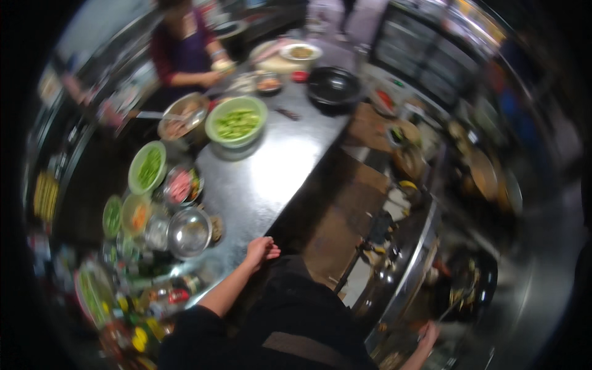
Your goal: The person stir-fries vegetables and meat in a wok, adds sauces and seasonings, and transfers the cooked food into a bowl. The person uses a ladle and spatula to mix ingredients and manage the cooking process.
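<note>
My left hand point(262, 249) hangs by the near edge of a stainless steel worktable point(240, 194), with loosely curled fingers and nothing visible in them. Down at the right, my right hand point(428, 335) grips the handle of a long metal cooking utensil point(449, 309). The utensil's far end reaches into a dark wok point(489, 282) on the stove, among pieces of food point(468, 283) too blurred to name. Nearest to my left hand on the table is a steel bowl point(189, 231).
Green bowls point(237, 121) of cut vegetables, a pot point(183, 115) with a ladle, and a plate of pink meat point(179, 186) stand on the table. A black pan point(334, 88) sits farther back. Cardboard point(340, 226) covers the floor. Another person point(189, 55) works across the table.
</note>
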Tool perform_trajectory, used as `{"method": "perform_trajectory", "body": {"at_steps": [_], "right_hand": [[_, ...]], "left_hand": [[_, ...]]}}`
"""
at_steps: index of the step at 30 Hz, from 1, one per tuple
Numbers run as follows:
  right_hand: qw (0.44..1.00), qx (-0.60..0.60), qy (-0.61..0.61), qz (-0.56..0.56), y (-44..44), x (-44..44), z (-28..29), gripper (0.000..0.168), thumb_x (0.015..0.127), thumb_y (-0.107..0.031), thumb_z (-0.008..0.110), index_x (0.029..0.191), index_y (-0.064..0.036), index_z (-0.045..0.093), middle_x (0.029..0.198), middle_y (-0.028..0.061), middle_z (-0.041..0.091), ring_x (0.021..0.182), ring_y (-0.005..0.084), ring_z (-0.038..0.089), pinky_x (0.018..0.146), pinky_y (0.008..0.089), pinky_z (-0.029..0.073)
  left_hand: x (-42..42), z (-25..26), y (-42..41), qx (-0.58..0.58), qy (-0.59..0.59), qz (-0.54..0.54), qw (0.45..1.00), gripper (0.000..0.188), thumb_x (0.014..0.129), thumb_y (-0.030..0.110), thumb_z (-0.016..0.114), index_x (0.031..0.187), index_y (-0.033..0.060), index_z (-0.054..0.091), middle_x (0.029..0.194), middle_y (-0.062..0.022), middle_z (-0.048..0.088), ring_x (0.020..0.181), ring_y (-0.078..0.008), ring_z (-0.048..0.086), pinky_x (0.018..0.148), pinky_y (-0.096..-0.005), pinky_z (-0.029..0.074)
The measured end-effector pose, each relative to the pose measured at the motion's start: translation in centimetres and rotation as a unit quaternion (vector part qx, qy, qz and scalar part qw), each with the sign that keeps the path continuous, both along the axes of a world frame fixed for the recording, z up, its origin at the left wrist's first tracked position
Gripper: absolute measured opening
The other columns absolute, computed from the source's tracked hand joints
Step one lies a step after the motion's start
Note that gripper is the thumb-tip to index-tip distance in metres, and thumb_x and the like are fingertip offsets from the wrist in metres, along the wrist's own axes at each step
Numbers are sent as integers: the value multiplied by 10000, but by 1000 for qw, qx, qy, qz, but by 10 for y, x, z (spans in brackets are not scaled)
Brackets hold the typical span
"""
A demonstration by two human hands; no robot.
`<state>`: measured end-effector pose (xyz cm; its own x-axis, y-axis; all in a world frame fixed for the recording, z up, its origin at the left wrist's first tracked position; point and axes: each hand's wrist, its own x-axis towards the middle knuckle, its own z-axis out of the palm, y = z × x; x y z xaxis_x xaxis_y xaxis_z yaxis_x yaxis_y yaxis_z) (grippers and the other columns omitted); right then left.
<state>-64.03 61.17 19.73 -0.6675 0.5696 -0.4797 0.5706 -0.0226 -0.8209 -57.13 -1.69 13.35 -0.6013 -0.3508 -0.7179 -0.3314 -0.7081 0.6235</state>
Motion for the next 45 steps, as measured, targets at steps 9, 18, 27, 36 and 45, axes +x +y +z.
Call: {"method": "perform_trajectory", "body": {"at_steps": [9, 18, 27, 36, 45], "right_hand": [[985, -168, 46, 10, 18, 42, 38, 155, 791, -28, 471, 898, -83, 374, 536, 27, 386, 384, 122, 404, 327, 251, 332], [991, -124, 55, -4, -36, 94, 64, 137, 769, -2, 485, 860, -72, 410, 540, 36, 420, 357, 127, 405, 295, 270, 349], [996, -40, 69, -29, 7, 53, 46, 104, 801, -55, 537, 858, -78, 453, 559, 2, 445, 399, 96, 420, 331, 257, 352], [954, -226, 78, -178, -31, -41, 65, 139, 840, -49, 511, 930, -77, 409, 617, 12, 433, 412, 89, 413, 321, 249, 335], [988, -26, 6, -150, -92, -26, 71, 156, 815, -50, 556, 893, -47, 421, 552, 4, 443, 379, 108, 458, 342, 262, 365]], "left_hand": [[0, -21, 57, -269, -60, -412, 869, 205, 838, 201, 586, 873, 9, 651, 691, -57, 635, 600, -101, 597, 553, -247, 486], [-12, 13, 65, -315, -76, -451, 832, 234, 863, 171, 512, 770, -26, 599, 686, -76, 605, 621, -151, 579, 571, -288, 481], [-135, 8, 132, -332, -21, -536, 776, 92, 769, 4, 539, 727, -49, 602, 665, -128, 624, 535, -165, 589, 481, -270, 478], [-296, -12, 229, -187, 84, -670, 714, 170, 617, -147, 479, 681, 2, 532, 664, -65, 577, 594, -143, 529, 551, -276, 457], [-380, -43, 238, -184, 115, -736, 642, 131, 744, 68, 502, 695, -17, 589, 590, -53, 555, 498, -118, 486, 473, -247, 396]]}}
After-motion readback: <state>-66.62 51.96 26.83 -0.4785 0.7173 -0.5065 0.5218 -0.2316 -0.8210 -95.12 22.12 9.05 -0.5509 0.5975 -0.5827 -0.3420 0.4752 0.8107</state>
